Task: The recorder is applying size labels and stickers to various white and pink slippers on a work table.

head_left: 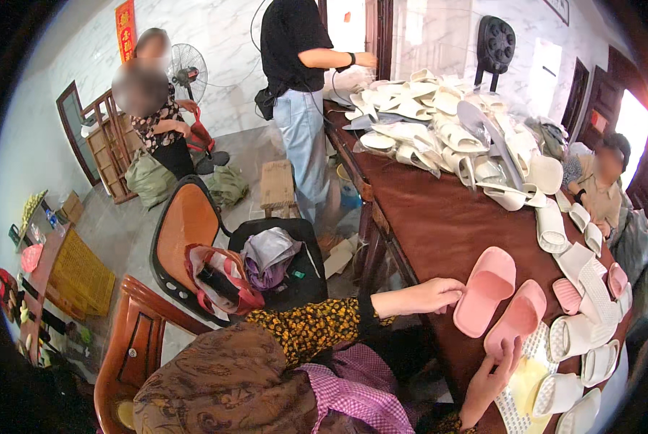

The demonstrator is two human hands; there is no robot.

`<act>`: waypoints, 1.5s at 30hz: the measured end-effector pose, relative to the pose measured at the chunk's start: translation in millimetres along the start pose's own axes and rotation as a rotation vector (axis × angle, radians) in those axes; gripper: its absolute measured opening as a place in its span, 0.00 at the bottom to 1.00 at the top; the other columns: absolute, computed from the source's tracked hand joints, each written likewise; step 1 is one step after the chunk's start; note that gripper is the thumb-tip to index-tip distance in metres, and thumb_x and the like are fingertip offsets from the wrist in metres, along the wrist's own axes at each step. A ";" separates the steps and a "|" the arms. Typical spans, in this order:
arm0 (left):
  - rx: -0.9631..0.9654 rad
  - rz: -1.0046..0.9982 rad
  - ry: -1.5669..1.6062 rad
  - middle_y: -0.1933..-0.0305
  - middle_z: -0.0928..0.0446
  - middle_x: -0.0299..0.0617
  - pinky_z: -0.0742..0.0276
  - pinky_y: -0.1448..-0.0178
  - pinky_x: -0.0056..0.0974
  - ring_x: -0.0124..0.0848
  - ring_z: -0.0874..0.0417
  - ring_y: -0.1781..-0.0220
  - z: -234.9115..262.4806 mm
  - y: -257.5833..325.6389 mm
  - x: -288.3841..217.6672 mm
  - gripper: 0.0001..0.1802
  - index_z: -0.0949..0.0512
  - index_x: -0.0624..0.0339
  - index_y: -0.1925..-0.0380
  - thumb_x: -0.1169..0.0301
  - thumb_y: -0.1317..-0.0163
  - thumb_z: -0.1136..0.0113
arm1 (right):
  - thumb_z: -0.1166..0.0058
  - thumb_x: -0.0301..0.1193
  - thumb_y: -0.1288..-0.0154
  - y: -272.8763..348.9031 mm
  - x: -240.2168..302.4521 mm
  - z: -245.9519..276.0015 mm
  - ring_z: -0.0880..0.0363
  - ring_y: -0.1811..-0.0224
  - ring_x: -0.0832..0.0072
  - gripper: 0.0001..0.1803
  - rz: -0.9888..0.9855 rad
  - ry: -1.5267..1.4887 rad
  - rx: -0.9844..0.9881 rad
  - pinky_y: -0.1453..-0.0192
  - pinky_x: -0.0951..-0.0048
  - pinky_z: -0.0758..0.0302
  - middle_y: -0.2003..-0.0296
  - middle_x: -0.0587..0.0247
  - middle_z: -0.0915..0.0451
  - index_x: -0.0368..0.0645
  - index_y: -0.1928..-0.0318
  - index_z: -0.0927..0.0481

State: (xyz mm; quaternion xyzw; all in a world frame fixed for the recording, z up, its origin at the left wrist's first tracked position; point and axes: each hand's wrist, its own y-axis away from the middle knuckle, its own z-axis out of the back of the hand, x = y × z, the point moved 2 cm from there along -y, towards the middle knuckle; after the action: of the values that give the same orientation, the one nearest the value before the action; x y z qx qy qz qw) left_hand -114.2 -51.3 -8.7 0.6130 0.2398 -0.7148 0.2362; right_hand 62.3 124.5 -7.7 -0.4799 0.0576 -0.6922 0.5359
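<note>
Two pink slippers lie side by side on the near part of the brown table. Fingertips of my left hand (439,295) are closed at the left edge of the left pink slipper (476,311). My right hand (492,372) has its fingers apart, at the heel end of the right pink slipper (515,318). Beside that hand is a white sheet with rows of small marks and a yellow patch (530,376). White slippers (559,394) stand in a row to the right, with smaller pink slippers (568,295) among them.
A large heap of white slippers (439,108) covers the far part of the brown table (425,217). A person in black (295,43) stands at its far left; another person (602,188) is at the right. A chair (186,224) holding bags stands to my left.
</note>
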 end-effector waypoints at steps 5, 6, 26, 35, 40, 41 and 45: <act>-0.061 0.031 0.066 0.60 0.22 0.36 0.23 0.60 0.33 0.26 0.23 0.64 -3.1 1.2 2.9 0.20 0.26 0.63 0.47 0.59 0.29 0.51 | 0.53 0.19 0.34 1.9 1.9 2.1 0.37 0.33 0.50 0.18 -0.023 0.048 -0.014 0.37 0.61 0.33 0.34 0.45 0.36 0.34 0.43 0.29; -0.095 0.055 0.098 0.61 0.22 0.36 0.23 0.60 0.32 0.25 0.23 0.65 -1.2 5.0 0.7 0.19 0.26 0.63 0.48 0.60 0.30 0.51 | 0.53 0.19 0.35 1.5 1.5 0.7 0.35 0.34 0.51 0.18 -0.028 0.038 -0.026 0.38 0.62 0.31 0.34 0.45 0.36 0.33 0.44 0.29; -0.089 -1.087 0.204 0.60 0.24 0.48 0.23 0.58 0.35 0.33 0.21 0.62 16.9 159.1 -254.1 0.37 0.33 0.70 0.43 0.48 0.38 0.41 | 0.55 0.19 0.32 -5.3 -2.1 -5.0 0.27 0.41 0.56 0.13 0.069 -0.022 -0.173 0.41 0.65 0.28 0.40 0.43 0.30 0.32 0.49 0.25; -0.022 -1.084 0.043 0.59 0.24 0.48 0.23 0.58 0.35 0.34 0.21 0.62 33.8 134.3 -257.7 0.37 0.32 0.70 0.44 0.47 0.39 0.41 | 0.53 0.20 0.33 4.9 -18.6 3.3 0.28 0.39 0.56 0.13 -0.028 0.008 -0.181 0.38 0.64 0.30 0.40 0.41 0.30 0.32 0.49 0.24; -0.042 -1.148 -0.071 0.59 0.24 0.47 0.23 0.58 0.35 0.34 0.21 0.62 38.5 136.7 -262.7 0.37 0.31 0.70 0.44 0.47 0.39 0.41 | 0.52 0.18 0.34 -2.7 -40.5 -2.2 0.24 0.43 0.57 0.13 0.057 -0.010 -0.139 0.44 0.67 0.24 0.40 0.40 0.31 0.34 0.50 0.24; -0.024 -1.159 -0.073 0.59 0.24 0.47 0.23 0.58 0.35 0.34 0.21 0.62 44.1 141.0 -259.9 0.37 0.31 0.70 0.44 0.47 0.39 0.41 | 0.52 0.18 0.34 0.2 -43.1 -2.8 0.24 0.43 0.57 0.13 0.046 0.011 -0.163 0.44 0.67 0.24 0.40 0.40 0.31 0.34 0.50 0.24; -0.022 -1.192 -0.101 0.59 0.24 0.47 0.23 0.58 0.35 0.34 0.21 0.62 22.3 130.4 -247.2 0.37 0.31 0.70 0.45 0.46 0.40 0.41 | 0.49 0.18 0.38 2.4 -36.5 -10.4 0.26 0.42 0.55 0.12 0.064 -0.013 -0.210 0.41 0.63 0.26 0.41 0.39 0.30 0.35 0.53 0.23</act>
State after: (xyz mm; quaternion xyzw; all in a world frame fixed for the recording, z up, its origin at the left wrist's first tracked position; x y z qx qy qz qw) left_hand -15.1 -155.4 232.0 0.3353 0.5383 -0.7499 -0.1882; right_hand 55.1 148.1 -36.7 -0.5360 0.1418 -0.6617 0.5048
